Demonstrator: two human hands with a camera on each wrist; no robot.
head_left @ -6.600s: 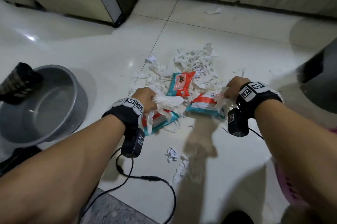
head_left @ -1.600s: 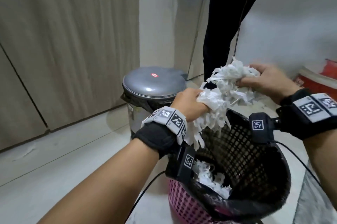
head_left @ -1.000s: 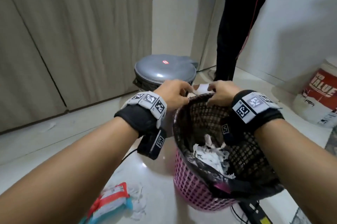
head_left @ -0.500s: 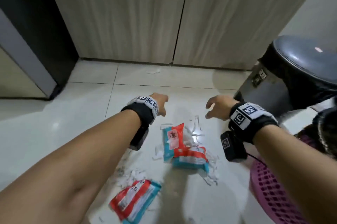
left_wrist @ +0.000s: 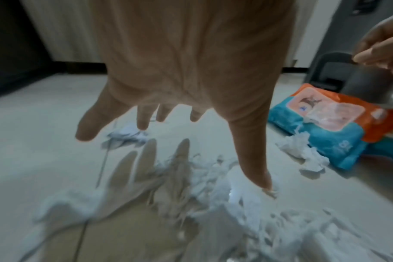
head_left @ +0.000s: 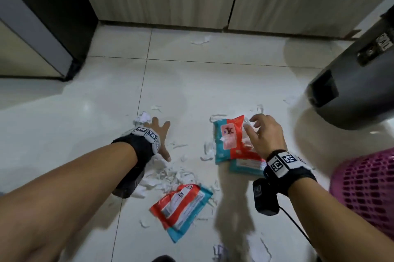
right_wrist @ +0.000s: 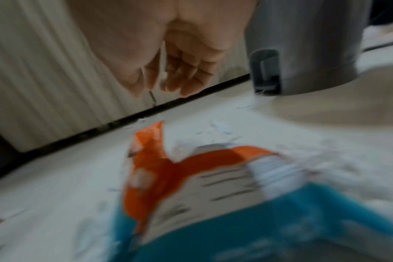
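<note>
Head view, left hand [head_left: 161, 136]: held low over the floor, left of the cat pack [head_left: 229, 140]. The fingers are straight and spread wide, and they hold nothing.
Head view, paper scraps [head_left: 168, 174]: the biggest heap lies left of the cat pack and a bit nearer the person. It sits by the thumb and wrist, not under the fingertips.
Head view, right hand [head_left: 264, 133]: over the cat pack's right edge. The fingers are loosely bent, apart and empty.
Head view, nearer hand: I think the left hand should grab the heap.
Head view, pink basket [head_left: 366, 187]: right of the cat pack. Its inside is hidden.
Left wrist view, heap: the thumb tip seems to touch the scraps. The other fingers [left_wrist: 144, 117] are above the floor.
Right wrist view, labelled pack [right_wrist: 213, 186]: blurry. It lies just under the palm, and its long side points away from the wrist.
</note>
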